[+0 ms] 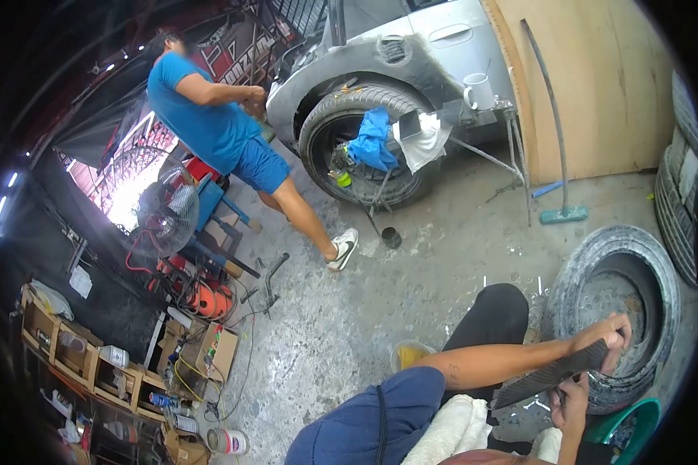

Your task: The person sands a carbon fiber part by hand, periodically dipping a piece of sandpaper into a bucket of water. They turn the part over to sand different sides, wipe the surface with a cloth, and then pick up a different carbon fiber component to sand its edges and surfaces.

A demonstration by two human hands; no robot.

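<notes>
A dark flat piece with a textured face (551, 377) slants across the space between my two hands, in front of a tire. My left hand (603, 333) is closed at its upper right end. Just under its lower edge, my right hand (571, 401) has its fingers curled in, and what they hold is not clear. The dusty tire (558, 306) lies on its side on the floor behind both hands. Below them stands a green tub (648, 426), partly cut off by the dark edge of the view. A white towel (450, 430) hangs over my shoulder.
Another person in blue (202, 116) stands by a partly sanded car (442, 46). A stand bearing cloths and a mug (478, 91) is beside its wheel. A push broom (564, 215) leans on a wood panel (597, 93). A fan (163, 209) and shelves (93, 364) are left.
</notes>
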